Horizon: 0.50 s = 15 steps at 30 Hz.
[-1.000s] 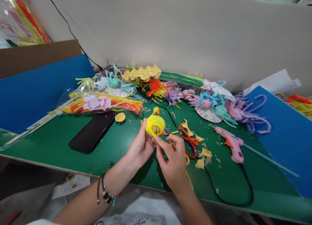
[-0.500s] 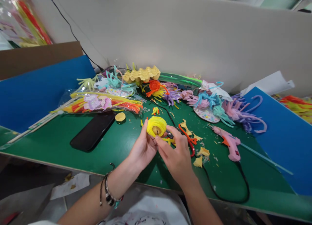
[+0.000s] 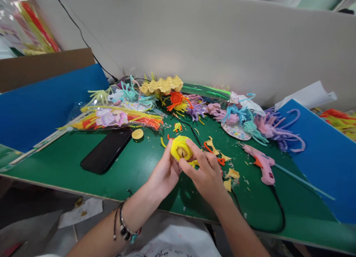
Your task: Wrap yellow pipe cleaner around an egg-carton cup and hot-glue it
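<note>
Between my hands is a cup-like piece wound with yellow pipe cleaner (image 3: 180,144), its tan inside facing me. My left hand (image 3: 166,171) grips it from the left, thumb along its side. The fingers of my right hand (image 3: 204,170) are closed on its right and lower rim. A loose yellow pipe cleaner end (image 3: 194,163) shows under it. Just behind my right hand lie scissors with red handles, mostly hidden, and an orange pipe cleaner piece (image 3: 221,161). Torn tan carton scraps (image 3: 232,173) are to the right of that hand.
A pink glue gun (image 3: 261,163) with its black cord lies at the right. A black phone (image 3: 107,151) and a bagged bundle of pipe cleaners (image 3: 119,118) are at the left. An egg carton piece (image 3: 162,85) tops a heap at the back. Blue panels (image 3: 50,108) flank the table.
Both hands and the yellow-wound piece have shifted slightly right and toward me. My right index finger now reaches over the piece's upper right rim, and the scissors are more covered.
</note>
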### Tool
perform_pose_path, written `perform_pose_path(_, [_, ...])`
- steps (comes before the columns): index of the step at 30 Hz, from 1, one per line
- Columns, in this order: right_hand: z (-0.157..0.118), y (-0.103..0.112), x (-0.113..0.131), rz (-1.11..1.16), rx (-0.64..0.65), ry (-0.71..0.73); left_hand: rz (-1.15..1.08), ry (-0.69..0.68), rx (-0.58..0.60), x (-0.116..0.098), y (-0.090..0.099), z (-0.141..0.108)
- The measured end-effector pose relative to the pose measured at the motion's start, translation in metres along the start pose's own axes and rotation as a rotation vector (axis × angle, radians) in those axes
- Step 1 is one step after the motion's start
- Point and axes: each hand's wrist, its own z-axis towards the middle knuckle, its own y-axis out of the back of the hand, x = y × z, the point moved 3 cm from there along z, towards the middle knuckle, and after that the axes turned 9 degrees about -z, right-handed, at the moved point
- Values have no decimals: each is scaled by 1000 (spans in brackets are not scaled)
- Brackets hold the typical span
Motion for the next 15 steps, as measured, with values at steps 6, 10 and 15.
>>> perform_pose_path(6, [-7,-1,-2,53,-42,23,58,48,36,4,-1,-5])
perform_pose_path(10, [-8,-2,-1,96,-63,-16,43,21,60,2,0,-6])
perform_pose_path(15, [-8,-5,-4,166,-20,-30,27,-8,32,0,4,-5])
